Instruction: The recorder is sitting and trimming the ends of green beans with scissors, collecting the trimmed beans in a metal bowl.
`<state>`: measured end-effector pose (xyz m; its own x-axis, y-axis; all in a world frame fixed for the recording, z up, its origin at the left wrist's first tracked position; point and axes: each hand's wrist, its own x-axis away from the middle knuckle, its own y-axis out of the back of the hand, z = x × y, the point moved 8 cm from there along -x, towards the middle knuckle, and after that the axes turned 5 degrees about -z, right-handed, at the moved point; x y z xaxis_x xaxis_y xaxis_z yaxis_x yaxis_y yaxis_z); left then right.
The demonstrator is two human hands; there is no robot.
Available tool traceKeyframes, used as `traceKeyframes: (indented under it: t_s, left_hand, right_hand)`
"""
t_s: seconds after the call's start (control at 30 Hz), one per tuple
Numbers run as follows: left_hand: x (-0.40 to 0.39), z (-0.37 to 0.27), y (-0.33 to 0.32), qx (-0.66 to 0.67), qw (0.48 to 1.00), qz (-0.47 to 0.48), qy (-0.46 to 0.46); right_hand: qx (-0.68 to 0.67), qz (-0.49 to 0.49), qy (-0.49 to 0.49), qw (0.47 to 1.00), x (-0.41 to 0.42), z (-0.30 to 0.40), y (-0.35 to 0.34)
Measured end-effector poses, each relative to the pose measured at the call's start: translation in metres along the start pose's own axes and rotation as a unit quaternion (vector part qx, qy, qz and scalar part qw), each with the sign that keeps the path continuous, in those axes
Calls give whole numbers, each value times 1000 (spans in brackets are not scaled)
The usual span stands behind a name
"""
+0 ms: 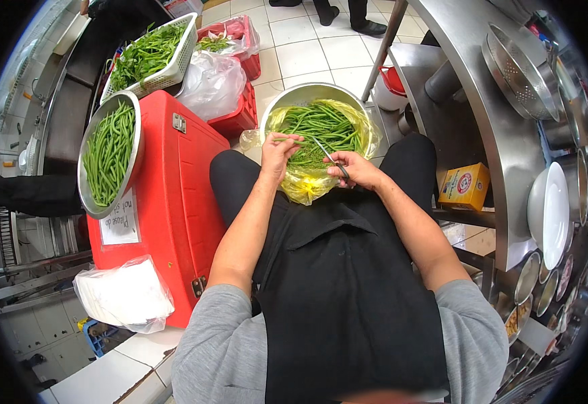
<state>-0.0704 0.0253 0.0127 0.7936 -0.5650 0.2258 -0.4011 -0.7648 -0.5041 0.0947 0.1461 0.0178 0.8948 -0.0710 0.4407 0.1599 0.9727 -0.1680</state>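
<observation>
My left hand [277, 155] pinches a green bean [290, 141] by its end, above the near left side of a large metal bowl [294, 91]. A pair of scissors [327, 152] with dark handles is in my right hand [357, 169], blades pointing up and left towards the bean. Inside the bowl, a yellow plastic bag [362, 121] lies spread around a heap of green beans [319, 121]. Small trimmed bits [306, 160] cover the nearer part of the bag, whose gathered edge hangs between my knees.
Left of me, a metal bowl of green beans [107, 156] sits on a red cooler box [172, 171]. Beyond are a white basket of leafy greens [147, 60] and red crates [236, 111]. A steel table [480, 101] stands on the right. Another person's feet [367, 26] are ahead.
</observation>
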Motion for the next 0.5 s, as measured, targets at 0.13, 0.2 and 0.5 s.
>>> traceKeyframes:
  t_s: [0.13,0.2,0.5]
  left_hand:
    - [-2,-22,-7,-491,842,45,-218]
    - [7,-13,-30,-626,738,77,-239]
    - [17,20,-33,-848,466,155,-200]
  right_hand:
    - [-11,-35,-11,999,-2,2,2]
    - [-11,-59,-11,998,-2,1,9]
    - [-30,-67,15,997,-4,4,12]
